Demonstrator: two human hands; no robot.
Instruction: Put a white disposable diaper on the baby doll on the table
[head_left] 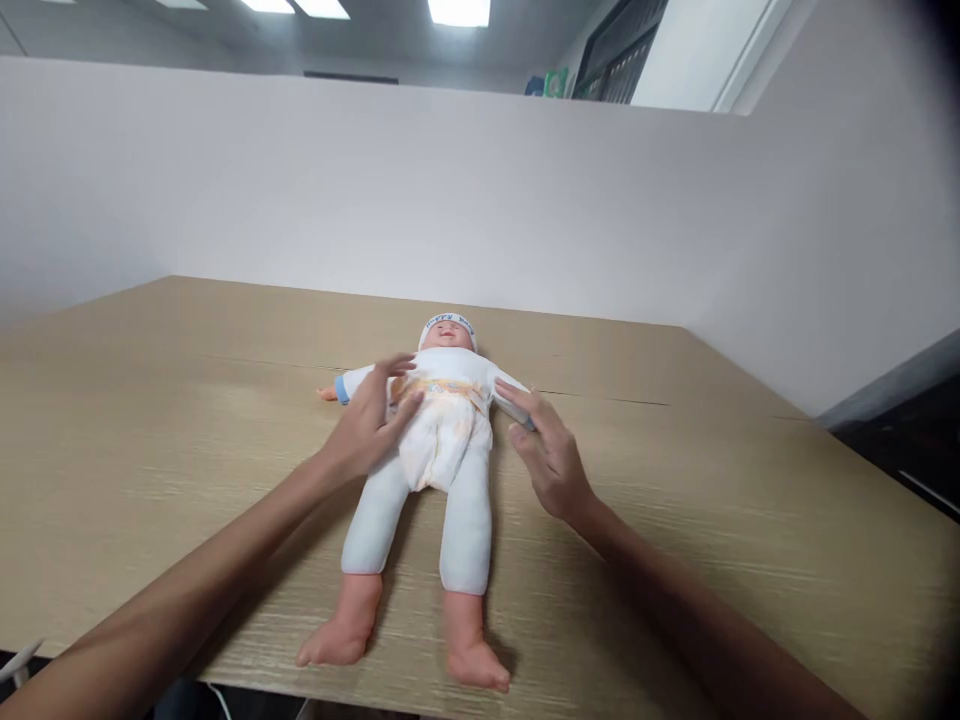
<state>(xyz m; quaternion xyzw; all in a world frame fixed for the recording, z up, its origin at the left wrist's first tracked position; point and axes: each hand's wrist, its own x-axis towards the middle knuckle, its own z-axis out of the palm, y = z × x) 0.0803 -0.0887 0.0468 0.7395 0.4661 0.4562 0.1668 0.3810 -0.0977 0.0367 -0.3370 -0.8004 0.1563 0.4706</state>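
Note:
A baby doll (450, 380) in a white suit and white cap lies on its back on the wooden table (187, 400), head away from me, bare feet near the front edge. A white nappy (439, 440) is wrapped around its hips. My left hand (371, 420) rests on the doll's left-hand side at the waist, fingers spread over the nappy's top edge. My right hand (547, 455) lies against the doll's other side, fingers touching its arm beside the waist. Neither hand visibly grips anything.
White partition walls (300, 180) close off the table at the back and right. The table's front edge runs just under the doll's feet. A dark floor area (900, 440) shows at the right.

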